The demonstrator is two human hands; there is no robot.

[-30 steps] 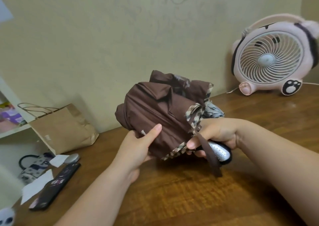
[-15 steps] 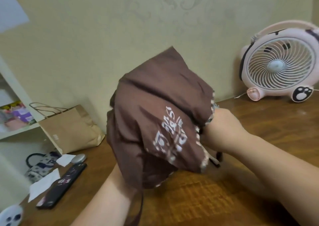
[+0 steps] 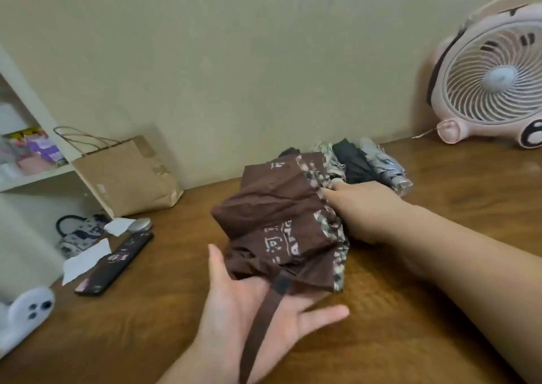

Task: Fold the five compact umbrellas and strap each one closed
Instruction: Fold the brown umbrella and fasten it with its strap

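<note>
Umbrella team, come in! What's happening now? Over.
Left hand open under brown umbrella, strap loose across palm. Right hand at trim edge, grip hidden. Folded umbrellas lie behind.

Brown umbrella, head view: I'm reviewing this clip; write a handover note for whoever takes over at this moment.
Left hand: open, palm up under the brown umbrella, its loose strap lying across the palm.
Right hand: holds the umbrella's plaid-hem end; fingers mostly hidden.
Other umbrellas: lying in a row by the wall behind.
Done: canopy bunched, not tidy.
To do: wrap the strap round and fasten; whether the others are strapped cannot be told.
</note>
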